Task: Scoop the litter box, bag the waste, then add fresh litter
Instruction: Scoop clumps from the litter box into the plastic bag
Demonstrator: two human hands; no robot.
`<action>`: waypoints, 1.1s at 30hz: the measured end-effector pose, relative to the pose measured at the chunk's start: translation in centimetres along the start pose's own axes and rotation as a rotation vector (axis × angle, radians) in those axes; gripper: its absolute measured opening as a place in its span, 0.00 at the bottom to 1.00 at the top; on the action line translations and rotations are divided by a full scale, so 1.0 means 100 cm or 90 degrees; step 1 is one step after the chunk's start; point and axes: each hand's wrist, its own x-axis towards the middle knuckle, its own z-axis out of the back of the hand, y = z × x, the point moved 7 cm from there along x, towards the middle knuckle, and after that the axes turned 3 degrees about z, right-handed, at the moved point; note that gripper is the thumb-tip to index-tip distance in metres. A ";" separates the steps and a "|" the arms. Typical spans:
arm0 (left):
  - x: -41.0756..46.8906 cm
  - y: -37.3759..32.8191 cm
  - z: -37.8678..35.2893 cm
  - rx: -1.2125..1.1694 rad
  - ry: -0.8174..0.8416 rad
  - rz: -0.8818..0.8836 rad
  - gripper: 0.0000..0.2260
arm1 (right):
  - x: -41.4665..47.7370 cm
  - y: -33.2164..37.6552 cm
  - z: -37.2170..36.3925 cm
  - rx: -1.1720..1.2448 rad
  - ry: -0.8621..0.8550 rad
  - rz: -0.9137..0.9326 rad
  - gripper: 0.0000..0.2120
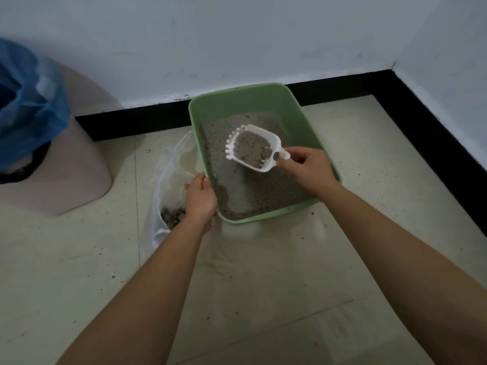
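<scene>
**Green tray, loaded scoop, waste bag alongside**

Blue liner bag (29, 101) at nine o'clock, bunched over the mouth of a pink bin (68, 175), well apart from everything else. Nearer centre, white plastic bag (168, 164) slumped on the pale floor (263, 285) just beside the tray's left wall, mouth open, grey clumps (172, 216) lying in its bottom. Just right of that, left hand (200, 197) gripping the near-left rim of the green litter box (250, 101); whether it also touches the bag, cannot tell. Box at centre, long side running toward twelve o'clock, far end close to the black skirting (118, 126). Inside, grey litter (250, 191) spread unevenly, green walls bare above it. Over the litter, white slotted scoop (250, 147) lifted clear of the bed, toothed edge pointing to ten o'clock, filled with grey granules and a few darker lumps. At three o'clock of the scoop, right hand (305, 167) pinching the short handle between thumb and curled fingers. Hands apart, each clamped on its own thing. White wall (237, 43) at twelve o'clock, turning a corner toward two o'clock.
</scene>
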 end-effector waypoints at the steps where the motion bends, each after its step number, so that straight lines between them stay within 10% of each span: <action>1: 0.005 0.003 -0.001 0.017 0.014 0.002 0.27 | -0.001 0.002 0.003 0.002 -0.018 -0.003 0.13; 8: -0.021 -0.030 0.020 0.089 0.063 -0.014 0.17 | -0.009 0.016 0.012 -0.127 -0.038 -0.012 0.14; 16: -0.045 -0.076 0.084 0.327 -0.274 -0.268 0.15 | -0.023 0.030 0.001 -0.234 -0.003 0.026 0.22; 20: -0.038 -0.058 0.104 0.455 -0.312 -0.170 0.29 | -0.025 0.038 0.000 -0.214 -0.013 0.026 0.20; 28: -0.037 -0.045 0.126 0.137 -0.315 -0.101 0.18 | -0.028 0.075 -0.010 -0.323 -0.052 0.111 0.22; 33: -0.035 -0.037 0.132 0.002 -0.328 -0.032 0.14 | -0.059 0.143 -0.048 -0.615 -0.076 0.433 0.15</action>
